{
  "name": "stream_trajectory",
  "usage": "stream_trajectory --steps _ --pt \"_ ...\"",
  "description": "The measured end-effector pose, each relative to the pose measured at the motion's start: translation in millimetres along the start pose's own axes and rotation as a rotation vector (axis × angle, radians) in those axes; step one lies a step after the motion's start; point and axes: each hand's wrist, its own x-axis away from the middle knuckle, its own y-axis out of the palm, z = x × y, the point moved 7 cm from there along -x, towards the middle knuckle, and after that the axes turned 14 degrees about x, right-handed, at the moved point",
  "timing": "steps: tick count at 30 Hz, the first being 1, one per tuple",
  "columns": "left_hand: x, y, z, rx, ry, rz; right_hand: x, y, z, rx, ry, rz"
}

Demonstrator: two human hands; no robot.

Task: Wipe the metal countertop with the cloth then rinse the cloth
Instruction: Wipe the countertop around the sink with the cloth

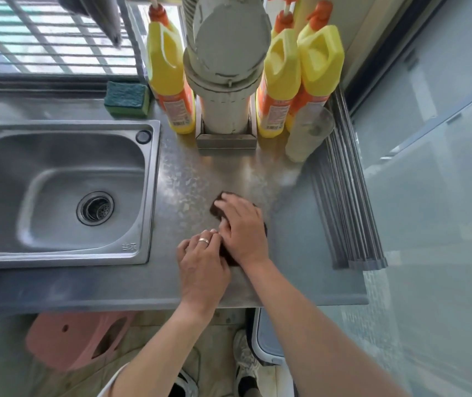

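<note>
Flat and spread, the fingers of the right hand press down on a dark brown cloth, with the fingertips toward the cloth's far left corner and the palm covering most of it. Only the far corner, a sliver at the right edge and a bit near the wrist show (the rest is hidden under the hand). Beside it, the left hand lies palm down with its fingers loosely curled against the near left edge of the cloth, touching the right hand's thumb side; whether they actually pinch the fabric cannot be told. A ring sits on 1 finger of that hand.

Beneath both hands the cloth rests on the metal countertop, roughly in the middle of the stretch between the sink on the left and a ribbed grey drying mat on the right. Both bare forearms reach in from the front edge of the counter.

At the back stands a thick grey pipe in a metal base, with 1 yellow detergent bottle on its left and 2 on its right. A green sponge sits behind the sink, near the window.
</note>
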Motion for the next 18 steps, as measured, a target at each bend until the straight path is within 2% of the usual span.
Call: stream_trajectory --steps 3,6,8,11,18 --pt "-2 -5 1 0.000 0.029 -0.007 23 -23 20 0.039 0.090 0.154" --pt "-3 -4 -3 -0.002 0.042 -0.019 38 -50 73 0.194 0.488 0.292" --pt "0 -2 -5 0.022 0.028 -0.029 42 -49 90 0.225 0.679 0.238" --pt "4 0 -6 0.054 0.029 -0.037 31 -29 80 0.233 0.594 0.078" --pt "4 0 -14 0.125 0.046 -0.081 -47 -12 78 -0.067 0.530 0.065"
